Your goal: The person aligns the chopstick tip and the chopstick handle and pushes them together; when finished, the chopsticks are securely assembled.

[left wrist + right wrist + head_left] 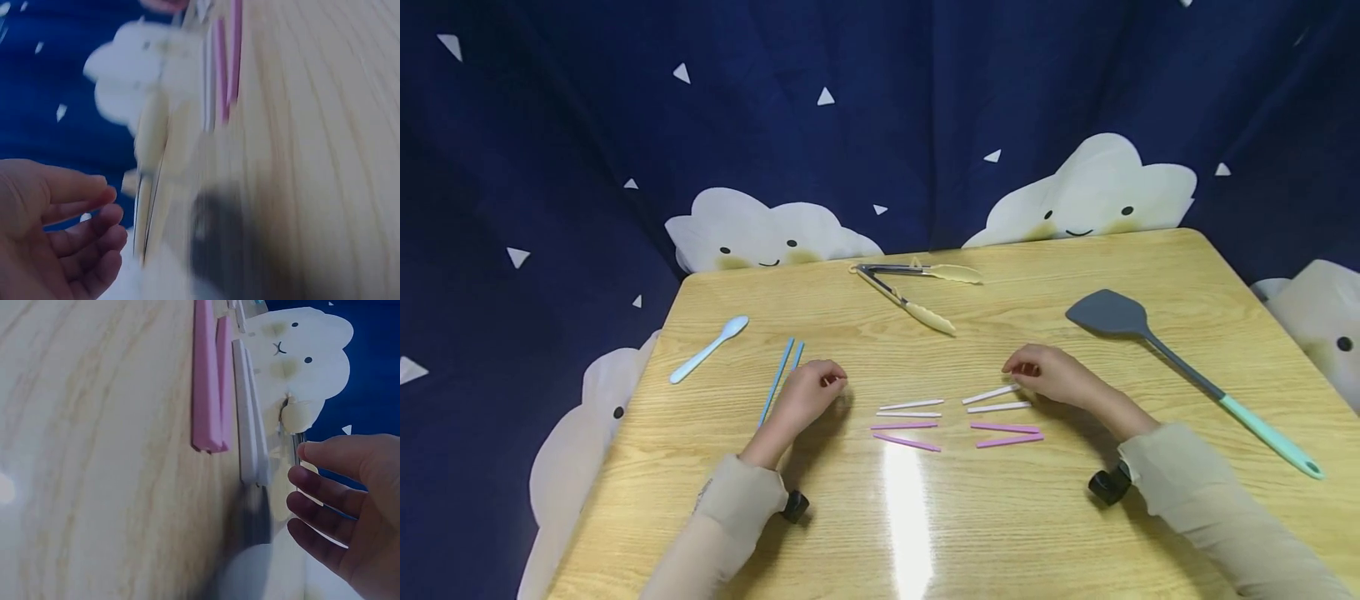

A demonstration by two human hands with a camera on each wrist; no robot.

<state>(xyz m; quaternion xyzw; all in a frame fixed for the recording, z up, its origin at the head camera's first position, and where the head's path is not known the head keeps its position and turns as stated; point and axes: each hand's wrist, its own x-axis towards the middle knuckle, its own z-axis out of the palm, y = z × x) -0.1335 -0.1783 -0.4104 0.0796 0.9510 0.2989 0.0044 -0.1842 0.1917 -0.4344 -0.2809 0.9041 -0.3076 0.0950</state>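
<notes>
My left hand hovers over the table with loosely curled fingers, nothing between them. Beneath and beside it lie two blue sticks, partly hidden by the hand. My right hand, also loosely curled and holding nothing, is just above the right pair of white sticks. In the right wrist view its fingers stand apart from these sticks. Below that pair lie two pink sticks. Between the hands, to the left, are another white pair and another pink pair, each stick thin and straight.
Spread-open tongs with cream tips lie at the back. A pale blue spoon is at the left, and a grey spatula with a mint handle at the right. A dark blue curtain with clouds hangs behind the wooden table.
</notes>
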